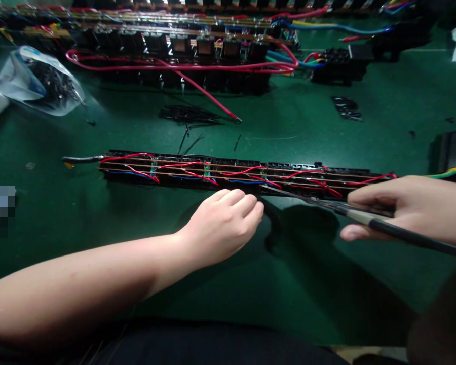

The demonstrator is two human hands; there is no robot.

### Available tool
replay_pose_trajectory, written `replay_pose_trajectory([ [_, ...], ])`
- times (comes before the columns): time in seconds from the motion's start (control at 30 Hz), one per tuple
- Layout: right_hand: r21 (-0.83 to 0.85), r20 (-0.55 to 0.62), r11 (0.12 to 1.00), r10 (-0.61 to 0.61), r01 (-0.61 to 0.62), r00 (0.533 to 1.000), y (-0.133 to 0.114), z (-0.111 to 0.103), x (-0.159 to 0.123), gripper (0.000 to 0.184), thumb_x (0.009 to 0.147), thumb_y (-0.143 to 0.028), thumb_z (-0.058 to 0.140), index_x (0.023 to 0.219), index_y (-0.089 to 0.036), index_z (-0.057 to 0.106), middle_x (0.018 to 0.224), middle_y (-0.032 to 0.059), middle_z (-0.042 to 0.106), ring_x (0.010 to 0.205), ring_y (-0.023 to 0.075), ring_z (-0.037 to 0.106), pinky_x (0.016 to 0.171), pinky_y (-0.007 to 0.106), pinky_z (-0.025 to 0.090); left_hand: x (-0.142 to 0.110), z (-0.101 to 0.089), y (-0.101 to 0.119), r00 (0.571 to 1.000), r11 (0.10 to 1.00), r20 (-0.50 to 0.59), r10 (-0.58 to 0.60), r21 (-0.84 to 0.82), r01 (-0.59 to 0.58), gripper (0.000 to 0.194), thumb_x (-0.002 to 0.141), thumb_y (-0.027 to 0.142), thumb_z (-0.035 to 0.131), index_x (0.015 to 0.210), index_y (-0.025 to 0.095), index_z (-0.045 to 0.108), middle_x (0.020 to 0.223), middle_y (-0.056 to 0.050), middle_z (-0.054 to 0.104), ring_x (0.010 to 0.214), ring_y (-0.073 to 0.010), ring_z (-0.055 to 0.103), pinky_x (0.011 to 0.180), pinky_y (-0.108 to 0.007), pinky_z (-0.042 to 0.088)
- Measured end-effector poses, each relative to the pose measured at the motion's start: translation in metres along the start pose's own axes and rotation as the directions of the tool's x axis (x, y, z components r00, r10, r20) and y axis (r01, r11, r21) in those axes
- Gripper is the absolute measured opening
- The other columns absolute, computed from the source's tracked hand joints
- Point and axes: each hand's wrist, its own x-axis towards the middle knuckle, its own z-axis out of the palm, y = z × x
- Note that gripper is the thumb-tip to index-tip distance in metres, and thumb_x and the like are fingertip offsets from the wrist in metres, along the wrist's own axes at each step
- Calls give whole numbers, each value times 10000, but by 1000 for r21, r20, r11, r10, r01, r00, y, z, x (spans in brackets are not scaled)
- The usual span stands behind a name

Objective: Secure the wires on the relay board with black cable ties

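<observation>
A long black strip (228, 172) of sockets with copper bars and short red and blue wires lies across the green mat. My left hand (222, 223) rests just in front of its middle, fingers curled under against the strip's near edge; whether it holds anything is hidden. My right hand (406, 208) grips a long thin tool (368, 219) with a black handle. The tool's metal tip reaches left to the strip near its centre-right.
A second, larger wired assembly (182, 50) with red cables runs along the back. A clear plastic bag of small black parts (41, 81) lies at the far left. Loose black ties (190, 115) and small black parts (345, 107) sit mid-mat. A black block (452, 149) is at the right edge.
</observation>
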Motion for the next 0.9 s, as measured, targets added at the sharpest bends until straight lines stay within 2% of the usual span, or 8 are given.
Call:
replay_pose_trajectory([
  [0.1, 78, 21, 997, 13, -14, 1000, -16, 16, -11, 654, 746, -879, 661, 663, -252, 497, 559, -12, 424, 564, 172, 469, 526, 311, 333, -3, -2, -8, 1000, 1000, -20, -10, 11, 10, 162, 951, 132, 654, 1085, 116, 744, 1020, -50, 770, 858, -210, 699, 718, -332, 511],
  [0.2, 123, 183, 990, 44, -67, 982, -35, 27, -22, 683, 670, -903, 701, 638, -245, 520, 547, -10, 432, 536, 160, 459, 500, 305, 333, -5, -5, -14, 1000, 1000, -31, 1, 16, -1, 149, 965, 108, 617, 1049, 118, 740, 993, -53, 769, 833, -207, 694, 706, -328, 499],
  [0.3, 123, 454, 983, 69, -139, 888, -49, 29, -23, 742, 536, -950, 726, 570, -230, 549, 537, 5, 451, 503, 145, 439, 465, 304, 328, -4, -6, -15, 999, 1000, -43, 11, 15, -11, 172, 999, 110, 556, 1009, 130, 726, 978, -48, 764, 793, -186, 675, 702, -322, 476],
  [0.37, 129, 520, 981, 56, -143, 852, -52, 27, -20, 751, 527, -950, 725, 536, -223, 539, 537, 7, 437, 501, 136, 420, 459, 298, 321, -4, -8, -15, 999, 1000, -48, 12, 13, -11, 188, 1010, 116, 532, 969, 146, 713, 968, -43, 758, 791, -177, 659, 706, -322, 455],
  [0.6, 152, 519, 987, -39, -47, 854, -45, 30, -19, 648, 686, -815, 741, 560, -224, 506, 550, -2, 398, 506, 131, 390, 442, 282, 297, -3, -7, -13, 992, 997, -102, -70, 11, 72, 165, 988, 129, 547, 1008, 205, 693, 807, 15, 706, 785, -191, 585, 701, -344, 375],
  [0.73, 118, 536, 993, -35, -33, 844, -45, 27, -25, 612, 717, -777, 724, 592, -217, 513, 586, -6, 427, 551, 138, 418, 494, 283, 328, -8, -4, -13, 980, 982, -133, -145, -137, 127, 175, 976, 104, 584, 1102, 181, 679, 852, 18, 742, 816, -167, 615, 725, -318, 417],
  [0.83, 145, 511, 989, -108, 38, 853, -48, 23, -29, 594, 734, -755, 722, 597, -217, 511, 579, -15, 432, 544, 136, 424, 486, 274, 338, -12, -14, -26, 967, 964, -182, -180, -227, 136, 139, 1001, 127, 579, 1008, 186, 705, 899, 9, 774, 847, -151, 640, 800, -298, 463],
  [0.9, 175, 458, 973, -218, 153, 862, -53, 26, -30, 544, 797, -689, 726, 619, -211, 539, 582, -20, 458, 540, 130, 441, 479, 258, 341, -10, -25, -45, 951, 964, -232, -205, -213, 156, 149, 1006, 156, 581, 983, 181, 726, 907, -7, 777, 861, -157, 645, 846, -302, 486],
])
